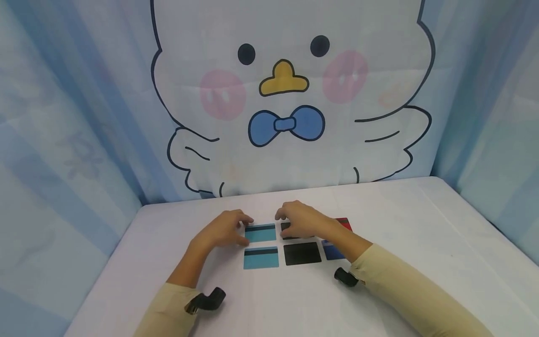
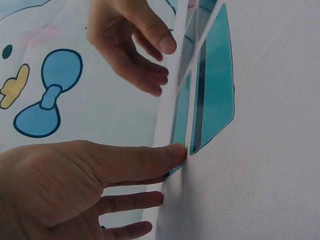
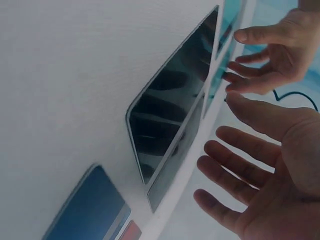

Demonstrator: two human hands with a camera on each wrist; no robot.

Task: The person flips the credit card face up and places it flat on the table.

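Note:
Several flat rectangular cards lie on the table in two rows. My left hand (image 1: 227,229) is at the left edge of the back teal card (image 1: 262,235), its thumb by the near corner and fingers by the far one. A front teal card (image 1: 261,258) with a dark stripe lies below it. Above the back black card (image 3: 175,165), my right hand (image 1: 301,220) has loosely bent, spread fingers and nothing between them; it partly hides that card in the head view. The front black card (image 1: 302,253) lies nearer to me.
To the right, a blue card (image 1: 333,252) and a red card (image 1: 345,223) are partly covered by the right forearm. The white table (image 1: 421,262) ends at a curtain (image 1: 387,154) with a cartoon bird. Black wrist-worn devices (image 1: 210,299) protrude by the sleeves.

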